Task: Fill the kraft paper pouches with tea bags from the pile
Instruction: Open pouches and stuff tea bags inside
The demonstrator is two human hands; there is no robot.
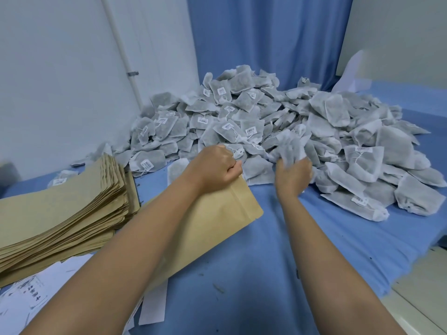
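On blue cloth (278, 238), right hand (292, 176) grips tea bags (287, 146), perhaps several.

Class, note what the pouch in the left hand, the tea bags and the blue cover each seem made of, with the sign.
Pouch: matte brown kraft paper, stiff panel with a pressed seam.
Tea bags: white non-woven or filter mesh, probably; dark contents show through.
Blue cover: likely thin fabric; it creases softly.

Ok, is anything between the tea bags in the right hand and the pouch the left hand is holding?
Nothing visible blocks it. The right hand grips tea bags just beside the kraft pouch, whose top corner the left hand holds. Only strays from the pile lie flat below the gap.
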